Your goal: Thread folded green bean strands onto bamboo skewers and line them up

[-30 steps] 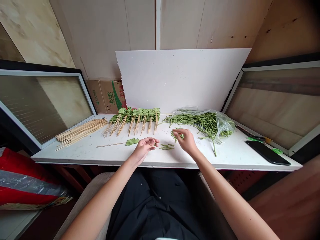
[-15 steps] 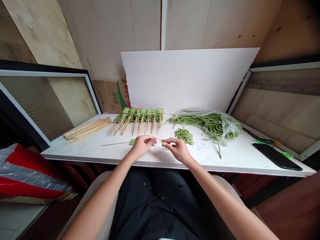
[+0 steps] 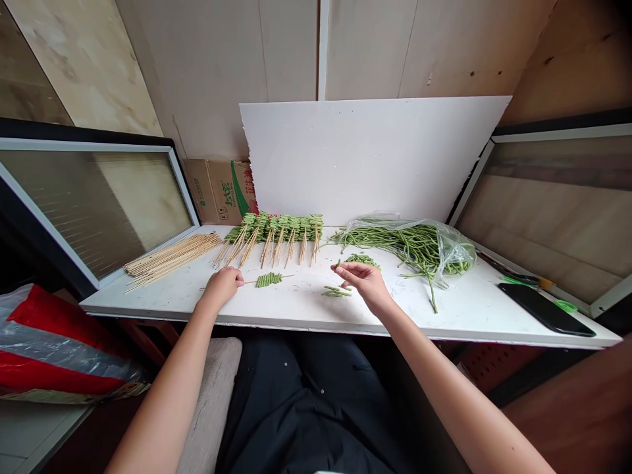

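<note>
My left hand (image 3: 223, 287) is closed around the blunt end of a bamboo skewer (image 3: 288, 276) lying low over the table. Cut green bean pieces (image 3: 269, 280) sit side by side on that skewer, to the right of my fingers. Between thumb and fingertips, my right hand (image 3: 366, 282) pinches a short green bean piece (image 3: 338, 263). Below those fingertips, several loose bean pieces (image 3: 336, 291) lie on the white table. A pile of cut beans (image 3: 363, 259) is just behind my right hand, which partly hides it.
Finished bean skewers (image 3: 276, 227) are stacked at the back, sticks pointing forward. Bare skewers (image 3: 172, 257) lie at left. Long beans (image 3: 415, 243) spill from a clear plastic bag (image 3: 451, 247). A black phone (image 3: 546, 309) rests near the table's (image 3: 434, 326) right end.
My left hand has moved left from the middle and taken hold of the skewer. My right hand has shifted slightly right and up with a bean piece, uncovering the loose pieces.
</note>
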The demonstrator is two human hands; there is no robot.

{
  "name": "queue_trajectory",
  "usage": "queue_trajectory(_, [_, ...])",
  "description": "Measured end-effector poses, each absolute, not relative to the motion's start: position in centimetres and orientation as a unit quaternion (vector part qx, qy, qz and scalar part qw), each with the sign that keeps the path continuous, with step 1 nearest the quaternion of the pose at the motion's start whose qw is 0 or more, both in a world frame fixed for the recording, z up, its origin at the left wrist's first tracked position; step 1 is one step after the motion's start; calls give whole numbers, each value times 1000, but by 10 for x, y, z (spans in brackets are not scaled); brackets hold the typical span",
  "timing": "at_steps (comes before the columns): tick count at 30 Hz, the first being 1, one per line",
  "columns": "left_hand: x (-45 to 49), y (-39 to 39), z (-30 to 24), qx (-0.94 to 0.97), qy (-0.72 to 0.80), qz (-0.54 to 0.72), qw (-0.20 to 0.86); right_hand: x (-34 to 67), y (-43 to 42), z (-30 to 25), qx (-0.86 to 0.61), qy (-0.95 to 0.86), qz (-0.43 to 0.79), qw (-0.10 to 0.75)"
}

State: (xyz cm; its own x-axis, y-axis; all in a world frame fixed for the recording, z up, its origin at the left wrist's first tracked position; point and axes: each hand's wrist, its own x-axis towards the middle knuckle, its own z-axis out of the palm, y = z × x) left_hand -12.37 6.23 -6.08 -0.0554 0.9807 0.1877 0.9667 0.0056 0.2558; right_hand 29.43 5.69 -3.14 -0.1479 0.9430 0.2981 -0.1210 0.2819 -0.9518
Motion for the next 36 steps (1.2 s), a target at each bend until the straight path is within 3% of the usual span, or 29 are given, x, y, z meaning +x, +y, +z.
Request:
queue_trajectory(7, [-100,60,-49,666,707,235,-43,305,67,-31,-366,-527,466,609])
queue_trajectory(17, [-36,34,-11,716,515,450,-140,306,59,-22,-306,-482,559,601])
queue_trajectory(36, [-14,18,5,733,455,481,-154,303,55,-24,-205,-445,660,570])
